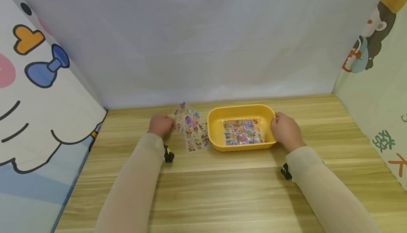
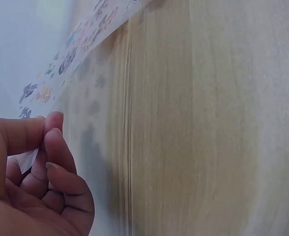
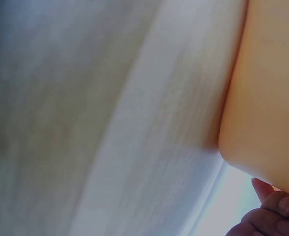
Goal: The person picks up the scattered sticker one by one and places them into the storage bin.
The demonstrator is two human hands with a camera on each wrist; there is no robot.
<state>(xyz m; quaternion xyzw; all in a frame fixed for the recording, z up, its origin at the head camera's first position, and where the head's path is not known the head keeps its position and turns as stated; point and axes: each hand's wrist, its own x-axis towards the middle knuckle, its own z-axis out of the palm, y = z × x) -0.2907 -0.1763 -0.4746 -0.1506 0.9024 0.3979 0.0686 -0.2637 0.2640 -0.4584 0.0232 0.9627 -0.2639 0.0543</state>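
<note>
My left hand [image 1: 161, 125] pinches the edge of a clear sticker sheet [image 2: 61, 73] between thumb and fingers. In the head view the sheet shows purple, pink and blue figures and slants up from the hand. A second sticker sheet [image 1: 196, 139] with brown figures lies below it, close to the tray's left side. My right hand [image 1: 287, 130] grips the right rim of a yellow tray [image 1: 233, 148], thumb on top. Inside the tray lie colourful stickers [image 1: 240, 132]. The right wrist view shows the tray's outer wall [image 3: 267, 98] and curled fingertips beneath its corner.
The wood-grain table [image 1: 222, 197] reaches back to a pale cloth wall [image 1: 203, 49]. Cartoon-printed panels stand on both sides, the left one [image 1: 38, 113] close to the table's left edge.
</note>
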